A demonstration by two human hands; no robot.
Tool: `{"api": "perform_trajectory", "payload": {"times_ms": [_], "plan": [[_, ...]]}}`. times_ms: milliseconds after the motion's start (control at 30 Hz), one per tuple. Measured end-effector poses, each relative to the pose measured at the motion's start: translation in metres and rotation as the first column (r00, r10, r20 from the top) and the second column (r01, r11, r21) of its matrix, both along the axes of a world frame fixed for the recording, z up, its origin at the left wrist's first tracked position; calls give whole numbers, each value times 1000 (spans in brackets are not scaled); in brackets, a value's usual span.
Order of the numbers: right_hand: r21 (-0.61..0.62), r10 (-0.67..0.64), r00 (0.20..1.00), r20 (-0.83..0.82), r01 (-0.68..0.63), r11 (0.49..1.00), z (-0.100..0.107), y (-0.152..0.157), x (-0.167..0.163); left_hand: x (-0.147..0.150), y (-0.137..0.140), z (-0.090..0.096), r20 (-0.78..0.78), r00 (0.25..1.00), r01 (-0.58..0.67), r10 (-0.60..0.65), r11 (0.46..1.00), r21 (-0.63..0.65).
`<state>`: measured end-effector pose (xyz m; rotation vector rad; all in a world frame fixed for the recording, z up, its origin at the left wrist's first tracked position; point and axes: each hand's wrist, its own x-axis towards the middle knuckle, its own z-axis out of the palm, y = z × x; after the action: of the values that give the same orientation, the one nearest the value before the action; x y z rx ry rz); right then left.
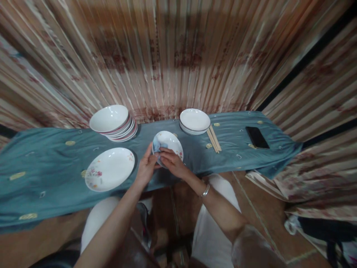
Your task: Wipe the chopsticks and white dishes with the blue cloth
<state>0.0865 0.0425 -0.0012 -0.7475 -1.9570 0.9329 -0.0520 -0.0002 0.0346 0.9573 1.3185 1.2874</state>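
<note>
A small white plate (173, 140) with a floral pattern is held tilted over the front part of the table. Around its left rim my left hand (147, 163) is closed, the thumb on the upper side. My right hand (172, 162) lies over the plate's inner face, its fingers closed on a light blue cloth (157, 144) pressed against the left part of the plate. Part of the cloth is hidden under the fingers. Left of my hands rests a large oval white plate (111, 169) with flower prints.
A stack of white bowls (110, 119) stands at the back left of the teal tablecloth (64, 163). Several small plates (195, 120) are stacked at the back, right of centre, beside wooden chopsticks (214, 139). A black phone (257, 137) lies far right. Pleated curtains (173, 56) hang behind.
</note>
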Motion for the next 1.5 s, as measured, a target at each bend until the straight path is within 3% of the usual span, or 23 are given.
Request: {"api": "perform_trajectory", "payload": {"times_ms": [167,333,633,900,1067,1233,1500], "plan": [[-90,75,997,-16,-76,993,0,-9,17,0,1,1,-19,1000,-17,17,1000,-8],[-125,88,988,124,-72,990,-2,-7,36,1,1,2,-25,1000,-6,6,1000,-23],[86,-55,913,405,22,996,-3,0,50,0,3,0,-21,1000,-12,11,1000,-22],[288,-274,754,597,117,950,-4,9,53,1,2,3,-28,1000,-5,5,1000,-12],[394,-381,705,598,156,906,-4,21,51,1,2,3,-32,999,6,-6,1000,-12],[432,-439,735,516,220,875,-7,32,47,0,2,3,-47,999,20,-21,1000,-4],[353,-418,775,474,268,897,-5,37,35,2,-1,7,-46,999,17,-17,1000,2]]}}
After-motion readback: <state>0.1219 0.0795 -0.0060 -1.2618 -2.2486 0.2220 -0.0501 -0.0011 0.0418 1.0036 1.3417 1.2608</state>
